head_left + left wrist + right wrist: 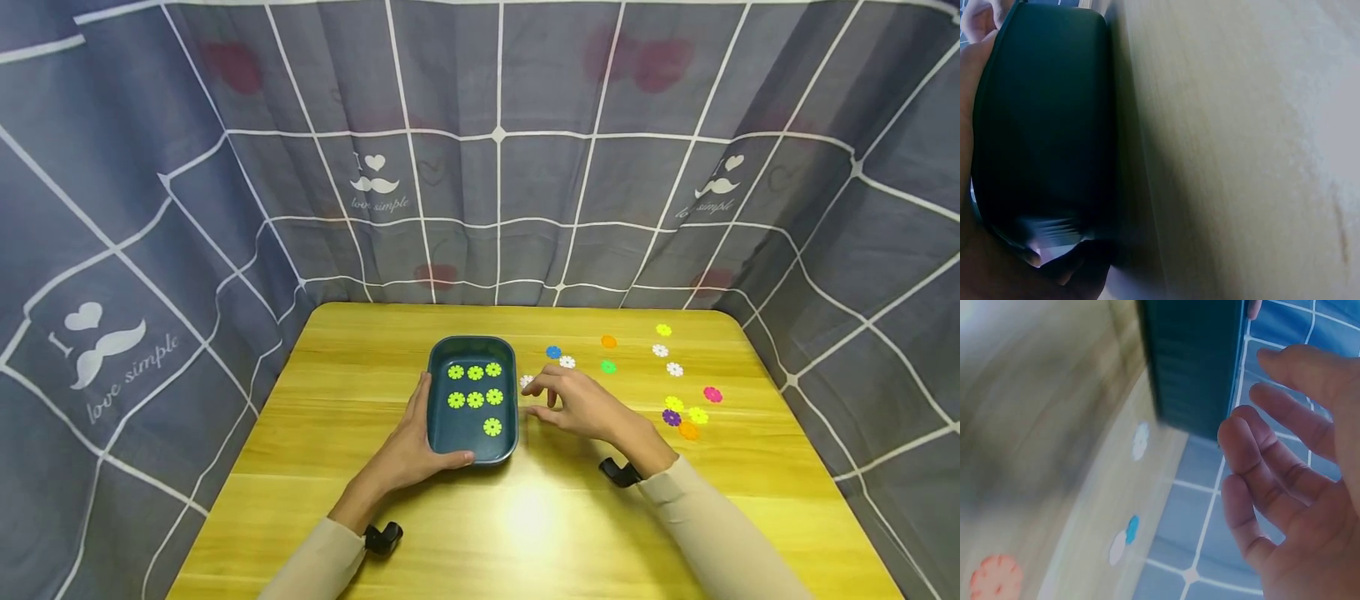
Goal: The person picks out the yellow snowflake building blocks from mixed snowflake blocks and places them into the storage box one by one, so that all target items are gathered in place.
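Observation:
A dark teal rectangular tray stands on the wooden table, slightly left of my right hand. Several yellow-green flower-shaped discs lie flat inside it: two rows, then a single one at the lower right. My left hand grips the tray at its near left corner, thumb over the front rim and fingers along the left side. In the left wrist view the tray's outer wall fills the left part. My right hand hovers just off the tray's right side, fingers loosely bent, holding nothing. A white flower disc lies near its fingertips.
Loose flower discs are scattered on the right of the table: blue, green, orange, pink, purple, several yellow and white ones. A grey checked curtain surrounds the table's back and sides.

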`<state>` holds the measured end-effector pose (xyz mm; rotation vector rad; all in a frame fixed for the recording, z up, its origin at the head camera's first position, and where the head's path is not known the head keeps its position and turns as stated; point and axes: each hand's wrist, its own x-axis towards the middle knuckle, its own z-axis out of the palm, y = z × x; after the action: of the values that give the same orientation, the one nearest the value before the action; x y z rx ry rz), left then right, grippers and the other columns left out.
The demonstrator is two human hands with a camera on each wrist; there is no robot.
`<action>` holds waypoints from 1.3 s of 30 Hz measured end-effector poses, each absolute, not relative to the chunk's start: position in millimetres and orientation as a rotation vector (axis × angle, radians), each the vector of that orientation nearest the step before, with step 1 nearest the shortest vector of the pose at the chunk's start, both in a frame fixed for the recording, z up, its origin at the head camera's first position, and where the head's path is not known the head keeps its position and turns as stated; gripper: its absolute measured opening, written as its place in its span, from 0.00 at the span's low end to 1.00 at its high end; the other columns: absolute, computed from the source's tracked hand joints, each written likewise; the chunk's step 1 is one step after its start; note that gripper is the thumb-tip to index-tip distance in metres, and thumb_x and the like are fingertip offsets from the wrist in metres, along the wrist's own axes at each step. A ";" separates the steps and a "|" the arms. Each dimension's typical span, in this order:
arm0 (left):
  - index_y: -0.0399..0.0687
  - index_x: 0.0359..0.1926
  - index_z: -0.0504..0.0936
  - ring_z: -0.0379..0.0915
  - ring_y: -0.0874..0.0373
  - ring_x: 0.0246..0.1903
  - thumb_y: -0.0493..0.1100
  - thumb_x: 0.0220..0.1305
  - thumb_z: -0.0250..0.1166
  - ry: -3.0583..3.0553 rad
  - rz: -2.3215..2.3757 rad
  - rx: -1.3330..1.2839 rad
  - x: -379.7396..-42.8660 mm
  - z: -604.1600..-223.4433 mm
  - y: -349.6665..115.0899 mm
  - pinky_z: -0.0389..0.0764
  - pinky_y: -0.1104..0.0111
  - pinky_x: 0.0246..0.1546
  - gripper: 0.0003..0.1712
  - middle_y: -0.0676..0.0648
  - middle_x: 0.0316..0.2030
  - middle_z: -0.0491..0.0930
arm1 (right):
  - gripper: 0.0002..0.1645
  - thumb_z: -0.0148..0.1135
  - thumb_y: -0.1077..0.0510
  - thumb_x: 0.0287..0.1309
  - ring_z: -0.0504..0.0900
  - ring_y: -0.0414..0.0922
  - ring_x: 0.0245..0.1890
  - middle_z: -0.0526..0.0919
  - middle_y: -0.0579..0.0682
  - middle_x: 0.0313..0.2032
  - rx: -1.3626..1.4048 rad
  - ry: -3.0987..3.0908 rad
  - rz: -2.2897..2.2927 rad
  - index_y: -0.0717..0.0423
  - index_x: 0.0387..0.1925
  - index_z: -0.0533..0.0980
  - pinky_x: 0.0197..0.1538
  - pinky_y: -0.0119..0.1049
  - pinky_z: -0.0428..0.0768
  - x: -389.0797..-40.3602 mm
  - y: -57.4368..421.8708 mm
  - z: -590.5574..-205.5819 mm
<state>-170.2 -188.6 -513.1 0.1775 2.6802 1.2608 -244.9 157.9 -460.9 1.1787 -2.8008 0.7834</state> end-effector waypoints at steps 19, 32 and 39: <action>0.65 0.97 0.27 0.45 0.31 0.95 0.71 0.56 0.90 2.674 1.269 0.176 -169.9 -513.5 -187.0 0.64 0.27 0.87 0.92 0.50 0.98 0.28 | 0.14 0.81 0.57 0.75 0.86 0.42 0.40 0.94 0.54 0.54 0.997 -2.799 0.803 0.52 0.58 0.92 0.41 0.31 0.83 -240.8 221.8 -474.0; 0.65 0.98 0.28 0.47 0.30 0.94 0.70 0.56 0.90 2.681 1.254 0.170 -170.7 -512.3 -187.2 0.64 0.27 0.87 0.92 0.49 0.98 0.29 | 0.15 0.82 0.60 0.74 0.84 0.37 0.37 0.94 0.56 0.52 0.852 -2.795 0.842 0.57 0.57 0.92 0.38 0.30 0.82 -236.3 256.4 -484.9; 0.63 0.98 0.29 0.46 0.30 0.95 0.70 0.56 0.90 2.682 1.254 0.171 -171.5 -513.7 -186.8 0.64 0.27 0.87 0.92 0.49 0.98 0.29 | 0.20 0.84 0.59 0.71 0.85 0.42 0.40 0.92 0.57 0.55 0.755 -2.831 0.819 0.56 0.61 0.91 0.37 0.30 0.80 -235.1 279.1 -486.6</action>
<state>-171.5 -186.8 -513.7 0.1714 2.6820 1.2539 -235.1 279.1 -486.6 0.7549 -2.8312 0.8190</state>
